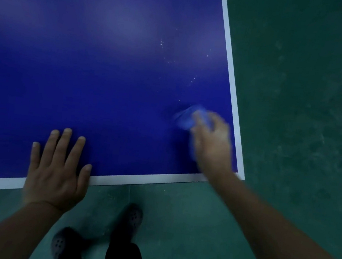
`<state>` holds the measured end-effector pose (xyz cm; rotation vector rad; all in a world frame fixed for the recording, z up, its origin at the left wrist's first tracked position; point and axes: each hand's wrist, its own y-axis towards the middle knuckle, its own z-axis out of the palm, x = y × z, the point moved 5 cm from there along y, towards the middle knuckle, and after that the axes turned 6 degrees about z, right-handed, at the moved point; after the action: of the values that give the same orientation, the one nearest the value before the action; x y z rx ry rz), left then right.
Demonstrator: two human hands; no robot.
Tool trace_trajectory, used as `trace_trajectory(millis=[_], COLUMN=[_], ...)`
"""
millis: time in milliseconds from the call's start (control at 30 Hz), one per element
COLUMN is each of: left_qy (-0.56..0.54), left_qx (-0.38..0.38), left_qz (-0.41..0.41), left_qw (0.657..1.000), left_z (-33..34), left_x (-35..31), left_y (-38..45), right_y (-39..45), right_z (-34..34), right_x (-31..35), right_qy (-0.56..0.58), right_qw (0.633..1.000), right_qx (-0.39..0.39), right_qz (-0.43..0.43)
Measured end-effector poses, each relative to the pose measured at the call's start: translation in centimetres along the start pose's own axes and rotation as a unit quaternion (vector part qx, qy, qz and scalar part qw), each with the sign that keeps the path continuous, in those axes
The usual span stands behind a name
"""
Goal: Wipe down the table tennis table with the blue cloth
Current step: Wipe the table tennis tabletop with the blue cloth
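Evidently the blue cloth [190,116] is bunched under the blurred right hand [212,138]; white specks [161,43] lie beyond it; the left hand [56,171] is pressed flat, fingers spread, on the table tennis table [89,56].

The table [110,58] lies open across nearly all of its dark blue top, so a hand could pass freely from its near white edge line out toward the far side. Two things sit on it near that edge: the left hand [54,169], flat with fingers spread over the near line, and the blurred right hand [213,138] with the blue cloth [186,117] by the table's near right corner. Between them the table is bare.
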<state>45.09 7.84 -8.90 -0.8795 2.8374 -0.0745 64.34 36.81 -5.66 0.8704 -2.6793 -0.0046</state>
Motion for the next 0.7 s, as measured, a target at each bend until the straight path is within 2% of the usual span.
trace_trajectory(millis=[67, 100, 133, 200, 267, 300, 333, 433, 467, 567, 700], left_qy=[-0.002, -0.004, -0.007, -0.009, -0.012, -0.011, -0.009, -0.006, -0.005, -0.002, -0.004], left_qx=[-0.004, -0.008, -0.011, -0.014, -0.022, -0.026, -0.027, -0.026, -0.028, -0.024, -0.029], left_qz=[0.002, 0.002, 0.000, 0.000, 0.002, 0.004, 0.005, 0.004, 0.005, 0.006, 0.002], left_qw=[1.000, 1.000, 1.000, 1.000, 1.000, 1.000, 1.000, 1.000, 1.000, 1.000, 1.000], left_z=[0.0, -0.1, -0.2, -0.2, -0.2, -0.1, 0.0, 0.3, 0.3, 0.2, 0.2], left_x=[-0.1, -0.1, -0.1, -0.2, -0.2, -0.1, 0.0, 0.0, 0.0, -0.1, 0.0], left_y=[0.0, 0.0, 0.0, -0.1, -0.2, -0.2, -0.1, -0.2, -0.2, 0.0, -0.2], right_y=[-3.4, -3.1, -1.2, 3.9, 8.0, 9.0, 9.6, 7.6, 6.0, 0.4, -8.6], right_z=[2.2, 2.5, 2.0, 0.1, -2.8, -3.7, -4.2, -2.1, -1.0, -0.2, -1.1], right_x=[3.0, 2.3, 0.2, -5.7, -11.4, -12.5, -12.2, -7.2, -5.8, -5.5, -6.8], right_qy=[-0.059, -0.085, -0.104, -0.140, -0.137, -0.112, -0.084, -0.056, -0.058, -0.057, -0.064], right_qw=[0.983, 0.973, 0.976, 0.990, 0.983, 0.981, 0.984, 0.998, 0.997, 0.998, 0.993], right_qx=[0.076, 0.076, 0.063, 0.010, -0.029, -0.040, -0.054, 0.007, 0.031, 0.020, 0.048], right_qz=[-0.154, -0.201, -0.182, -0.024, 0.120, 0.152, 0.150, -0.003, -0.031, -0.019, -0.082])
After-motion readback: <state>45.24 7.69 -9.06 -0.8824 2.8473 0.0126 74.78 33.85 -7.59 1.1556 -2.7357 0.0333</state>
